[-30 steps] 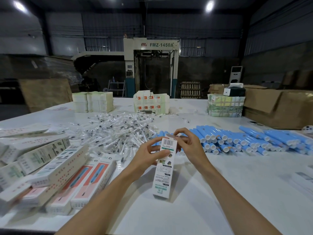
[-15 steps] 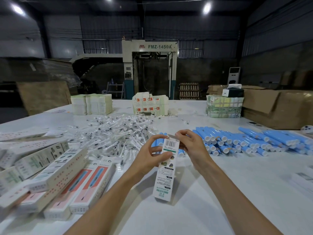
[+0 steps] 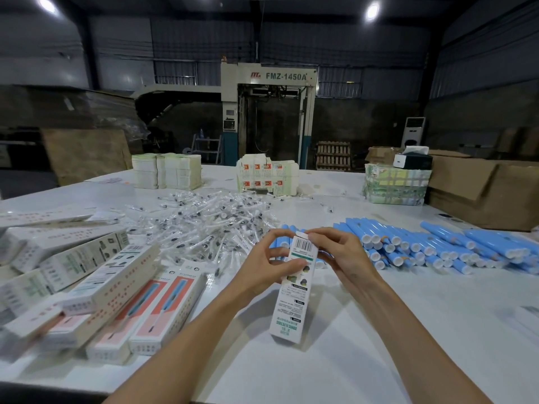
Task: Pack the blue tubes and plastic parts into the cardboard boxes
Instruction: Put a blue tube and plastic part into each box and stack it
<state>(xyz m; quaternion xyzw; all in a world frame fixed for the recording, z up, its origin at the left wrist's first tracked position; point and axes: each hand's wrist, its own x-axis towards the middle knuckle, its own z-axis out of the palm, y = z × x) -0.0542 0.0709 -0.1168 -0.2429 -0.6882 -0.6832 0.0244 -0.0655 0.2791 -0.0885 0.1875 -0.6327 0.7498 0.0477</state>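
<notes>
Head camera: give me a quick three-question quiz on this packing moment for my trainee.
1. True or false: the left hand and the right hand both grip the carton.
2. Most blue tubes lie: A, right of the carton; B, left of it; C, in the person's hands.
3. Fill in: both hands work at the carton's ____ end, by the barcode.
Key: 1 true; 2 A; 3 top.

Blurred, edge-cropped boxes [image 3: 17, 290] at left
</notes>
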